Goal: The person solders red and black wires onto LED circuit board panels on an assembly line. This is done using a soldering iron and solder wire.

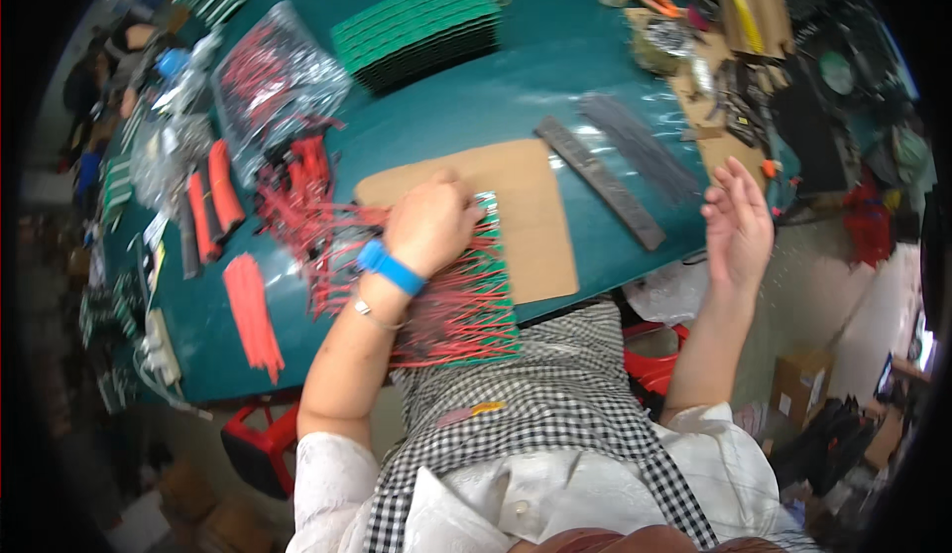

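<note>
My left hand (431, 218), with a blue band at the wrist, is over the upper end of a green circuit board panel (504, 300). Its fingers curl together by the panel's top corner, and what lies between them is hidden. Rows of thin red and black wires (446, 305) lie across the panel and run under this hand. A brown cardboard sheet (540, 216) lies beneath the panel's upper part. Off the table's right edge, my right hand (739, 221) is raised, palm up, fingers loosely bent and apart, with nothing visible in it.
A wire heap (307, 181) and a plastic bag of wires (278, 82) lie left. Red tubing (253, 315) is nearer me. Stacked green boards (416, 27) stand at the back. A dark flat bar (600, 181) and grey strips (640, 146) lie right of the cardboard.
</note>
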The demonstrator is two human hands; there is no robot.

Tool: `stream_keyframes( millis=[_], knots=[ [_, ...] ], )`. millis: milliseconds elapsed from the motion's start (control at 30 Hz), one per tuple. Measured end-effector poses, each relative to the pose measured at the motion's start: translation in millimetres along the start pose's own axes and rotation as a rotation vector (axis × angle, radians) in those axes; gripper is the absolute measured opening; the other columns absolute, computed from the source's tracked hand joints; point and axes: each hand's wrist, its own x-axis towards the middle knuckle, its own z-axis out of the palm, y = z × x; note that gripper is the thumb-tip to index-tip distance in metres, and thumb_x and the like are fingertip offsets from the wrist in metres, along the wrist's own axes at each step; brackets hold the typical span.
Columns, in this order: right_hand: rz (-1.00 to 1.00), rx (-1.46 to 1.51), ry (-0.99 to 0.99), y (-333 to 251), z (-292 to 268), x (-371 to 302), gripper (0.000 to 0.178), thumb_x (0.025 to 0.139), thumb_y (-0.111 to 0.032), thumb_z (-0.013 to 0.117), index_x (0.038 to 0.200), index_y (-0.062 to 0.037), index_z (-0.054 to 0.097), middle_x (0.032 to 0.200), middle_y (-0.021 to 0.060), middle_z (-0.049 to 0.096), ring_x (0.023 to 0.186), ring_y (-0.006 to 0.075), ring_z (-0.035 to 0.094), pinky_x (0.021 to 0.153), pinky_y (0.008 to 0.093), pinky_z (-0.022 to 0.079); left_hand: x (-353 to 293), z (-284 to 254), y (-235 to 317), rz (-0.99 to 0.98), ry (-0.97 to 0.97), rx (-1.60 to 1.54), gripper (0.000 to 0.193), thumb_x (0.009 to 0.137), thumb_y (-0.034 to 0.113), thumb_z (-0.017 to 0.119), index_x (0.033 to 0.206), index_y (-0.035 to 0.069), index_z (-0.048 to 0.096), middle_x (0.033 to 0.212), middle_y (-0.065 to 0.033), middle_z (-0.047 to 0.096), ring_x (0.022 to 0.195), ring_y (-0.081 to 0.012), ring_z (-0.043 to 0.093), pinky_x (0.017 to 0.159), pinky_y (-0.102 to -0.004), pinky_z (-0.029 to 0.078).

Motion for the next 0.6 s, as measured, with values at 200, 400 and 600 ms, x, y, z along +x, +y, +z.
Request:
stream_keyframes(
  millis=[200, 400, 600],
  knots=[
    [0.068, 0.353, 0.079, 15, -13, 27, 0.035, 0.104, -0.015, 0.054, 0.136, -0.0009, 0.052, 0.118, 0.0125, 0.064, 0.084, 0.0183, 0.062, 0.071, 0.0303, 0.052, 3, -11, -16, -0.033, -0.137, -0.108, 0.020, 0.087, 0.019, 0.067, 0.082, -0.001, 0.068, 0.091, -0.0213, 0.065, 0.086, -0.0421, 0.064, 0.079, -0.0499, 0.051],
    [0.030, 0.664, 0.001, 35, -51, 90, 0.022, 0.104, -0.015, 0.055, 0.117, 0.0025, 0.053, 0.116, 0.0197, 0.066, 0.088, 0.0207, 0.069, 0.080, 0.0291, 0.061, -14, -1, -4, 0.080, 0.107, 0.260, 0.019, 0.086, 0.018, 0.068, 0.085, -0.001, 0.065, 0.091, -0.0196, 0.066, 0.089, -0.0381, 0.064, 0.078, -0.0491, 0.052],
    [-0.045, 0.689, -0.067, 34, -110, 175, 0.030, 0.104, -0.020, 0.054, 0.112, 0.0087, 0.054, 0.107, 0.0222, 0.067, 0.102, 0.0301, 0.068, 0.090, 0.0349, 0.060, -10, 4, 8, 0.099, 0.145, 0.174, 0.016, 0.090, 0.017, 0.065, 0.087, 0.002, 0.060, 0.084, -0.0178, 0.066, 0.081, -0.0383, 0.065, 0.071, -0.0487, 0.052]
  ],
)
